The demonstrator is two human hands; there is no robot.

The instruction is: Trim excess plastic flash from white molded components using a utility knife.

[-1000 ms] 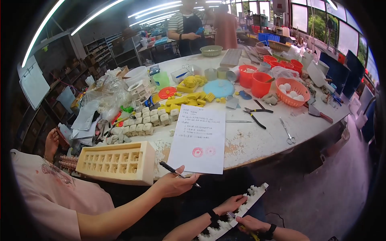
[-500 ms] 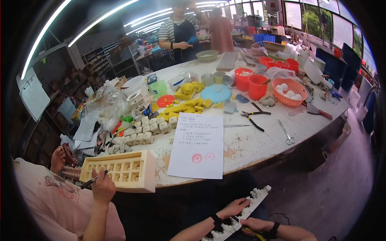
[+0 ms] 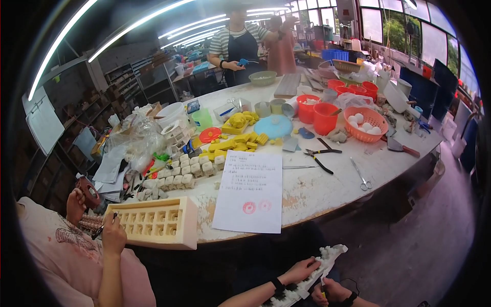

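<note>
Low in the head view, my left hand (image 3: 300,270) grips a long white strip (image 3: 335,253) with a row of small white lumps along it, which may be cast pieces. The strip lies slanted across my lap, and my left forearm hides part of it. Beside its lower edge, my right hand (image 3: 332,292) is closed around yellow-handled pliers (image 3: 323,293). Their dark tip points up near the strip; whether it touches is too small to tell. Black bands circle both wrists.
A co-worker's hand (image 3: 113,235) holds a pen-like tool over a cream mould block (image 3: 186,225) at left. On the table lie a written sheet (image 3: 245,197), pliers (image 3: 321,156), scissors (image 3: 362,176), yellow clay pieces (image 3: 225,146), red cups (image 3: 326,117) and an orange basket (image 3: 376,123). Another person stands behind.
The pliers in my right hand have drawn slightly away from the strip and turned more upright. The strip has shifted slightly. A co-worker's tool hand has moved left; the standing person has reached an arm out rightward.
</note>
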